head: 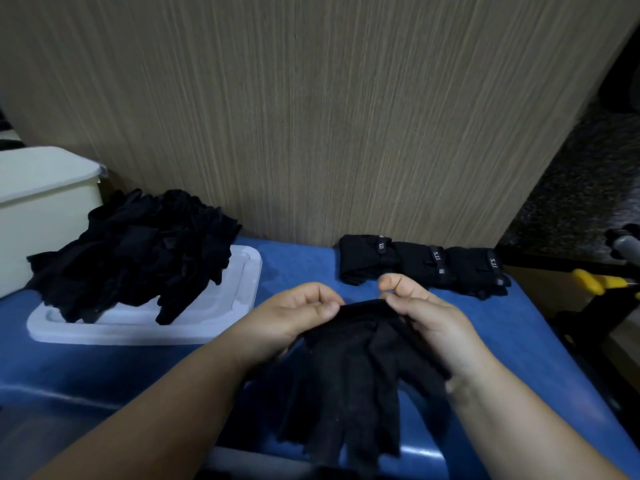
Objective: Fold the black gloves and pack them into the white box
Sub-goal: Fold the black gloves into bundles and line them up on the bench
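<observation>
Over smooth blue tabletop [311,265], both hands [360,320] pinch a limp black knit glove's [349,379] cuff.

- Held black gloves [349,375]: the cuff edge is pinched between the left hand [294,320] and right hand [426,317], with the fingers draping toward the camera over the blue worktop [540,341].
- Heap of black gloves [138,251]: loose and unfolded, piled on a white tray [239,292].
- Folded gloves [422,265]: three bundles in a touching row, labels up.
- White box [41,202]: stands at far left, beside the heap.

Bare left hand [291,320], bare right hand [431,322], bare forearms [173,393]
</observation>
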### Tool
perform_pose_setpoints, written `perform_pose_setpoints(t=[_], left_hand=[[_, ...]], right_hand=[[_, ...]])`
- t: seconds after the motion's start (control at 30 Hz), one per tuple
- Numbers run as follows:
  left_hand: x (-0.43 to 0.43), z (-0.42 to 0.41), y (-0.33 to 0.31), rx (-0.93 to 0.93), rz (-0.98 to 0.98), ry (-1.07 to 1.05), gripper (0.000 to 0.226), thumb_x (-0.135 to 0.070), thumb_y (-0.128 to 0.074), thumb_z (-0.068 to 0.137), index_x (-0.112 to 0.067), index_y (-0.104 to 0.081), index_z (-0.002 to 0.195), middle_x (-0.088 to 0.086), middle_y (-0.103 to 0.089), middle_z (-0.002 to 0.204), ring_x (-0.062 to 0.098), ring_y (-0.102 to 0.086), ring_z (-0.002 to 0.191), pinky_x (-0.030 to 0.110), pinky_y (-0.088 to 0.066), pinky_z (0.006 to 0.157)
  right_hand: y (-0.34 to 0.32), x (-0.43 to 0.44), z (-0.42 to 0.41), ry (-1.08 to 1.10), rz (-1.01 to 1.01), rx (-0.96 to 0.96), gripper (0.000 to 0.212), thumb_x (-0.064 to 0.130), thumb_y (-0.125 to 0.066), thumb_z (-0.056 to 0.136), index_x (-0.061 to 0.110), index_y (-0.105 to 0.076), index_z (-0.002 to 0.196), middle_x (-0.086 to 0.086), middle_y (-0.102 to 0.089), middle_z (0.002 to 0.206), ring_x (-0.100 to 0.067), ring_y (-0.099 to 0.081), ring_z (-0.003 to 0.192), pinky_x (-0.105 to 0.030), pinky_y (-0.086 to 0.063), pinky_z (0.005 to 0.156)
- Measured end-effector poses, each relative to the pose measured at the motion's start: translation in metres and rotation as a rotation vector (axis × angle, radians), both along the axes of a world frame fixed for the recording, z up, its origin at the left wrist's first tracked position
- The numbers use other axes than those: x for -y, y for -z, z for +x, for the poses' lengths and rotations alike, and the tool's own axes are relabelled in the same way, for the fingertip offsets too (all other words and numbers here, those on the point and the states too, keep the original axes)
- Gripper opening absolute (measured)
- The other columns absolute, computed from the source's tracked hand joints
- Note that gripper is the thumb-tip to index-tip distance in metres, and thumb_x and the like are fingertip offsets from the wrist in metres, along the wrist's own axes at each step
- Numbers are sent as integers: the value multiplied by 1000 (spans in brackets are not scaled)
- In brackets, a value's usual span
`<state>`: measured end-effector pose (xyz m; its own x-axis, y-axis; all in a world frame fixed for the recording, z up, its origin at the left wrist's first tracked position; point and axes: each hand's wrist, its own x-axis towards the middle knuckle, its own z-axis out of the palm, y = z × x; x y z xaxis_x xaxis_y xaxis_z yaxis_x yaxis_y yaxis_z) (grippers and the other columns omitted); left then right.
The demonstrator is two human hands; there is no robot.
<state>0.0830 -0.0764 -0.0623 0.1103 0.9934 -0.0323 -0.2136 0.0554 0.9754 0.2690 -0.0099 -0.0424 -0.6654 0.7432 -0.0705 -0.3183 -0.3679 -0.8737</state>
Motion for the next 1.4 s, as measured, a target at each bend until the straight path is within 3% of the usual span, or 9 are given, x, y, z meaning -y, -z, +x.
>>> perform_pose_setpoints(t=[0.2, 0.6, 0.67, 0.77, 0.9, 1.07, 1.17, 1.27, 1.4], left_hand=[[3, 4, -2, -105, 48, -4, 13, -29, -62, 82, -24, -62, 69, -2, -55, 70, 9, -49, 67, 20, -40, 64], [-5, 17, -5, 76, -32, -265, 13, -3, -47, 96, -16, -48, 100, 6, -58, 104, 15, -58, 82, 28, -50, 71], [-6, 16, -5, 98, -83, -294, 34, -19, -65, 87, -21, -44, 114, 5, -62, 116, 13, -66, 90, 25, -55, 76], [-3, 14, -3, -172, -246, -202, 69, -40, -82, 67, -21, -47, 123, 9, -68, 113, 20, -69, 98, 36, -53, 91], [-4, 14, -2, -247, -219, -193, 18, -10, -60, 92, -8, -62, 110, 14, -71, 100, 23, -67, 87, 40, -53, 85], [-2, 16, -6, -237, -164, -4, 16, -7, -55, 95, -17, -66, 100, 5, -71, 92, 15, -67, 83, 26, -54, 74], [-2, 19, -5, -257, -122, 93, 15, -6, -58, 92, -16, -67, 99, 6, -69, 95, 17, -65, 87, 27, -53, 79], [-3, 17, -9, -289, -96, 11, 13, -6, -65, 88, -14, -67, 97, 4, -71, 92, 14, -66, 83, 24, -54, 77], [-8, 7, -7, -240, -184, -314, 30, -25, -73, 81, -17, -61, 108, 7, -72, 97, 19, -69, 81, 30, -53, 72]], right_hand=[[1, 2, -1, -55, 56, -62, 17, 8, -63, 72, 16, -66, 86, -1, -43, 62, -11, -45, 48, -22, -42, 45], [6, -1, -2, 76, 374, 248, 31, -10, -67, 76, 19, -63, 87, -2, -60, 73, -16, -57, 58, -25, -51, 55], [8, -3, -2, 157, 368, 209, 33, -13, -64, 78, 20, -65, 86, -8, -59, 79, -18, -58, 64, -25, -52, 59], [11, -8, -1, 229, 334, 172, 35, -14, -64, 78, 18, -63, 90, -14, -54, 84, -23, -55, 74, -26, -51, 68], [8, -12, 5, 182, 336, 288, 47, -9, -72, 64, 19, -61, 101, -11, -43, 76, -21, -49, 67, -23, -49, 63], [2, -13, 10, 115, 284, 333, 48, 26, -70, 64, 27, -61, 111, 2, -57, 90, -7, -58, 80, -22, -44, 79], [3, -11, 10, -45, 318, 397, 58, 26, -77, 62, 29, -61, 117, 0, -66, 112, -11, -64, 101, -27, -47, 94], [7, -8, 8, -152, 353, 432, 51, 12, -79, 61, 18, -65, 110, -5, -72, 96, -17, -67, 86, -27, -54, 82], [9, -10, 4, 56, 273, 422, 13, -3, -70, 78, 5, -68, 88, -13, -67, 78, -19, -63, 68, -27, -53, 63]])
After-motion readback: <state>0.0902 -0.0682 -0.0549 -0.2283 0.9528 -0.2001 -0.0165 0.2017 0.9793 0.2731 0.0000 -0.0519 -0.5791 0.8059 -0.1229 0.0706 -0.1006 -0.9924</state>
